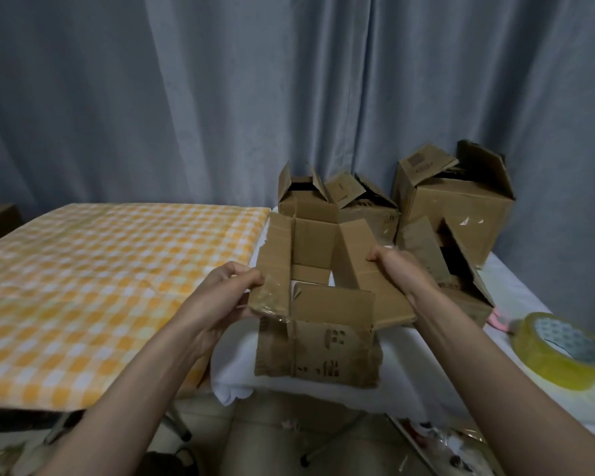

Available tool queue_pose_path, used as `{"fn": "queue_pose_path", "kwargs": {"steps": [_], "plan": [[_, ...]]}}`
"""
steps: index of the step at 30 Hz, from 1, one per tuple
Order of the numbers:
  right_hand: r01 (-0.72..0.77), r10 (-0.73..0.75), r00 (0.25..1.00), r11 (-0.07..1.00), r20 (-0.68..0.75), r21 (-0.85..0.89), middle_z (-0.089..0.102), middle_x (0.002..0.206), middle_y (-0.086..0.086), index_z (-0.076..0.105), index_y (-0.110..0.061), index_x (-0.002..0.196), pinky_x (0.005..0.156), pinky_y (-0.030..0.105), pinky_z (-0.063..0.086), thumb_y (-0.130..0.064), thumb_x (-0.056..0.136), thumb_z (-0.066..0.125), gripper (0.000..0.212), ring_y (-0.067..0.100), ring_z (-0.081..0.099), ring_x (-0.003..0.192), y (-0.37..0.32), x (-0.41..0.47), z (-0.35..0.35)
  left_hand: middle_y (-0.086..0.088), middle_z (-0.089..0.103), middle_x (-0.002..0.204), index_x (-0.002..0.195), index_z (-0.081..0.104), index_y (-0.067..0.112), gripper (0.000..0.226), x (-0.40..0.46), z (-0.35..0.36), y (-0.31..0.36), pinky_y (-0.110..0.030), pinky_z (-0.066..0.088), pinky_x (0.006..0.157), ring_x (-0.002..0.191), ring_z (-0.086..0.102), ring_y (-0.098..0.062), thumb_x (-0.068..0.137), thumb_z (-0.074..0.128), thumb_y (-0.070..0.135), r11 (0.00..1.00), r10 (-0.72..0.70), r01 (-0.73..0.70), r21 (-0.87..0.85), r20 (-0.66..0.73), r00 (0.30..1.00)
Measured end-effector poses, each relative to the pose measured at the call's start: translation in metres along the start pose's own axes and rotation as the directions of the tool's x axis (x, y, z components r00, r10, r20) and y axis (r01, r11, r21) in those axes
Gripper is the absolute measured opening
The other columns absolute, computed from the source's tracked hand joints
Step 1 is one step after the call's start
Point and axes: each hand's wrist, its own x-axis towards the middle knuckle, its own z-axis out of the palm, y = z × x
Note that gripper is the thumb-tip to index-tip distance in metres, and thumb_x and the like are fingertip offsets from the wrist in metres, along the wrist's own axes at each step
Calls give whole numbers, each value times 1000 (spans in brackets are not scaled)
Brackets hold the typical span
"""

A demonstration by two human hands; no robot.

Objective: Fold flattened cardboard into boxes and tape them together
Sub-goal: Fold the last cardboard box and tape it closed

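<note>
A brown cardboard box stands upright on the white-covered table, its top flaps spread open. My left hand grips the left flap, which carries crinkled old tape. My right hand holds the right flap near its far end. The near flap folds inward over the opening. A roll of yellowish packing tape lies on the table at the right, apart from both hands.
Several opened cardboard boxes stand behind the one I hold, against a grey curtain. A yellow checked cloth covers the surface to the left. Scraps litter the floor below the table edge.
</note>
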Motion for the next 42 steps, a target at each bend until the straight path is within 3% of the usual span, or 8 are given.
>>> {"fn": "queue_pose_path", "kwargs": {"steps": [4,8,16,23,26,30,37,42], "plan": [[-8,10,999,999,-47,38,61,73,6,56,-18,82,29,14,33,-24,93,56,13,17,58,61,0,-4,0,-1,62,102,112,58,22,30,-2,-1,-6,-21,53,65,83,64,-11,87,66,9,958,231,-214,191,-71,970],[-14,16,999,999,-37,50,61,74,7,56,-17,83,30,15,34,-25,94,56,13,18,59,61,-1,-8,-1,10,64,106,107,67,21,27,-4,2,-2,-25,48,93,104,61,-6,90,63,0,656,633,-579,484,65,772],[-10,13,1000,996,-25,93,59,75,8,55,-18,82,25,13,29,-23,95,55,14,20,56,62,0,-12,0,12,65,89,99,63,41,56,-12,9,11,-24,46,81,98,61,-4,65,58,85,539,578,-573,617,224,785],[6,-2,999,995,-33,96,56,69,6,52,-18,79,26,11,29,-19,96,54,17,12,56,49,0,-12,-1,20,52,104,114,55,33,81,-3,21,8,-9,43,77,98,52,8,52,67,83,434,582,-487,758,176,794],[134,-140,987,988,-82,-74,59,111,5,54,-16,124,69,17,51,-19,96,54,29,13,63,91,3,-5,0,21,39,123,136,45,26,96,-4,24,4,-7,39,84,105,40,10,59,65,80,369,545,-460,808,214,811],[371,-391,919,833,37,-411,18,164,-1,12,-22,160,120,42,22,-13,94,52,78,23,21,150,-7,8,0,11,22,156,154,24,19,103,-7,27,-2,-34,31,116,141,23,-9,75,58,75,340,472,-391,855,205,857],[478,-320,878,622,355,-620,1,169,1,-2,-22,160,125,50,9,1,90,49,90,23,3,155,-54,45,16,10,-4,165,158,2,15,95,-8,21,-11,-34,13,123,149,0,-7,89,40,69,361,416,-388,848,226,881],[486,-312,874,524,373,-700,30,162,6,31,-28,155,123,46,21,-7,91,50,70,27,23,150,-49,59,20,9,-8,165,158,-2,16,99,-9,19,-14,-30,14,120,150,-1,-7,87,36,74,363,411,-364,858,203,889]]}}
